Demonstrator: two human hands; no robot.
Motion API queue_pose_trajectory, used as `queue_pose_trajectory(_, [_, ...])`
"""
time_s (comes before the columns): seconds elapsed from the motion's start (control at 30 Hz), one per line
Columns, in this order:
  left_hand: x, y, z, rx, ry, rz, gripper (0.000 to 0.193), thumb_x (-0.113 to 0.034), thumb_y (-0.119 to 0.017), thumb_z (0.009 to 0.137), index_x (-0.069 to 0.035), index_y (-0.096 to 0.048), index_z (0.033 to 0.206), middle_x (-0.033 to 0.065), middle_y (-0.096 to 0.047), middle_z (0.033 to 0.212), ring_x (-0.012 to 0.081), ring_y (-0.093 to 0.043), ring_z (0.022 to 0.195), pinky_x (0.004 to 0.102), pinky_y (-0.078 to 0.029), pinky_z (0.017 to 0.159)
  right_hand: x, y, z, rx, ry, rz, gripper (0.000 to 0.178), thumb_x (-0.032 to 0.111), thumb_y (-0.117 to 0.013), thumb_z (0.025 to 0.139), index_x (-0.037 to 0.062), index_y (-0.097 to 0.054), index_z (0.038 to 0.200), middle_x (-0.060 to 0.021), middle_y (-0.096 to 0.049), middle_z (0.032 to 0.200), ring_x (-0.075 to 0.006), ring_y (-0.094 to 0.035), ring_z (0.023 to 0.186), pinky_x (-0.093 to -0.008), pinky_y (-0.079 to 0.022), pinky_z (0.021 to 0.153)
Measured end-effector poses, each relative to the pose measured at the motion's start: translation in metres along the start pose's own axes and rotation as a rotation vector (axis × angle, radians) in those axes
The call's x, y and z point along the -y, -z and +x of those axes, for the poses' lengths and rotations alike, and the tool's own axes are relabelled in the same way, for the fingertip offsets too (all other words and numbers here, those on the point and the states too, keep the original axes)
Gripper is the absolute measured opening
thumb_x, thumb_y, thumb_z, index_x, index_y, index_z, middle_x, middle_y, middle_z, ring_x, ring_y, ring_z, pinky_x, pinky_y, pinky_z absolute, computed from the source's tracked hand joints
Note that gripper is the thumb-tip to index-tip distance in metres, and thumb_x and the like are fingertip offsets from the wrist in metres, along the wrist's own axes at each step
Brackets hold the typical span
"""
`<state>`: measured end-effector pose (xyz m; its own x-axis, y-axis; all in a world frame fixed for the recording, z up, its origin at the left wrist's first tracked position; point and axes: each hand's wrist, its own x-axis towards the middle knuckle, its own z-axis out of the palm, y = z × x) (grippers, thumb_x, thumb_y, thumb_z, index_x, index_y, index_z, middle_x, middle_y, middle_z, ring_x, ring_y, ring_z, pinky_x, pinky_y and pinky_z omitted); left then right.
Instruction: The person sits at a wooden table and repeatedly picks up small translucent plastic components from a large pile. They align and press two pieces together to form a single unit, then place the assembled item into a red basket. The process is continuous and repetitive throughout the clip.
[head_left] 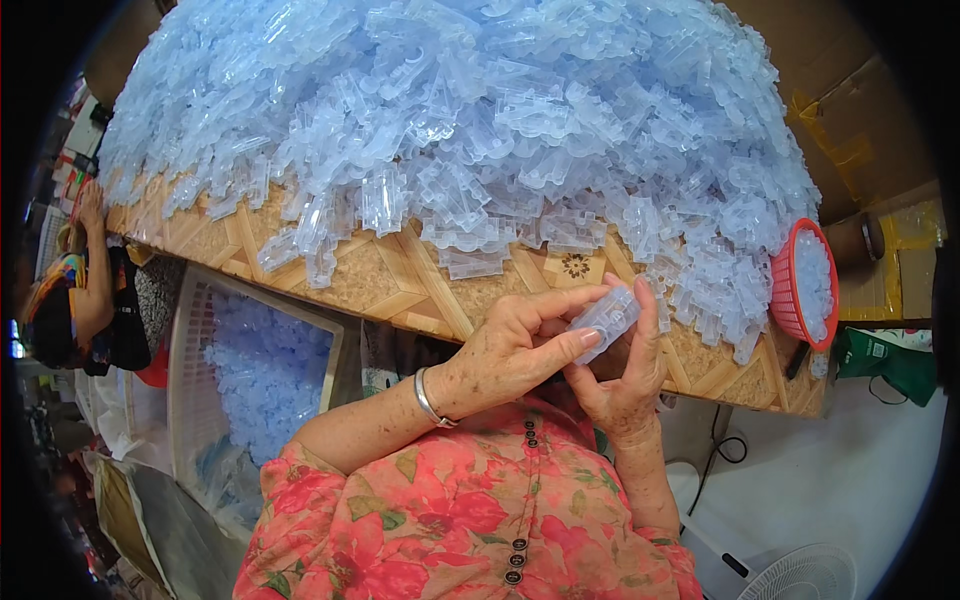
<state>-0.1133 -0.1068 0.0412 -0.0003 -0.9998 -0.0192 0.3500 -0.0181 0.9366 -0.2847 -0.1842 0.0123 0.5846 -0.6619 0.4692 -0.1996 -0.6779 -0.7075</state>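
Observation:
Just off the table's front edge, both hands meet around a small clear plastic piece [612,316], a ribbed, roughly oblong part. My left hand [515,345], with a silver bangle at the wrist, pinches it between thumb and fingers. From the other side, my right hand [628,380] has its thumb below the piece and its fingers raised along it; some fingertips are hidden. A huge heap of similar clear, bluish plastic pieces [480,120] covers most of the patterned table [390,275], with loose ones spilling toward the front edge.
A red plastic basket [787,290] of pieces stands at the table's right end. To the left, below table height, a large pale crate [190,370] holds more pieces. Cardboard [850,110] is at far right, a white fan [800,575] lower right. Another person [80,290] works at far left.

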Motion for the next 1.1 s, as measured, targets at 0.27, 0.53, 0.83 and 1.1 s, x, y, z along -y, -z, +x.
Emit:
queue_pose_trajectory(0.27, [0.006, 0.000, -0.001, -0.025, -0.062, 0.017, 0.049, -0.004, -0.060, 0.102, 0.001, -0.047, 0.149, 0.0076, -0.062, 0.134, 0.0110, -0.061, 0.113, 0.0269, -0.052, 0.095, 0.004, -0.002, 0.003, 0.020, -0.117, 0.252, 0.095, 0.002, -0.081, 0.073, 0.0015, -0.030, 0.153, -0.0242, -0.059, 0.138, -0.0325, -0.069, 0.112, -0.0406, -0.056, 0.095])
queue_pose_trajectory(0.53, [0.003, -0.002, 0.000, -0.008, -0.059, -0.042, 0.050, -0.006, -0.060, 0.102, 0.002, -0.046, 0.149, 0.0088, -0.059, 0.138, 0.0140, -0.060, 0.117, 0.0290, -0.051, 0.098, 0.004, -0.003, 0.006, 0.018, -0.076, 0.268, 0.096, -0.001, -0.079, 0.073, 0.0027, -0.028, 0.155, -0.0237, -0.058, 0.140, -0.0322, -0.068, 0.115, -0.0403, -0.055, 0.097])
queue_pose_trajectory(0.83, [0.009, -0.006, 0.000, -0.044, -0.144, -0.002, 0.054, -0.005, -0.062, 0.100, 0.001, -0.043, 0.150, 0.0102, -0.057, 0.140, 0.0156, -0.060, 0.121, 0.0316, -0.051, 0.100, 0.009, -0.004, 0.008, 0.019, -0.088, 0.290, 0.095, 0.001, -0.081, 0.077, 0.0017, -0.026, 0.155, -0.0237, -0.056, 0.141, -0.0311, -0.067, 0.116, -0.0402, -0.056, 0.096])
queue_pose_trajectory(1.1, [0.007, -0.008, 0.000, -0.051, -0.102, -0.011, 0.056, -0.005, -0.066, 0.098, 0.000, -0.046, 0.150, 0.0092, -0.057, 0.142, 0.0157, -0.059, 0.122, 0.0313, -0.050, 0.102, 0.008, -0.006, 0.006, 0.005, -0.138, 0.391, 0.096, 0.003, -0.081, 0.080, -0.0003, -0.023, 0.156, -0.0238, -0.056, 0.140, -0.0293, -0.068, 0.115, -0.0389, -0.056, 0.095])
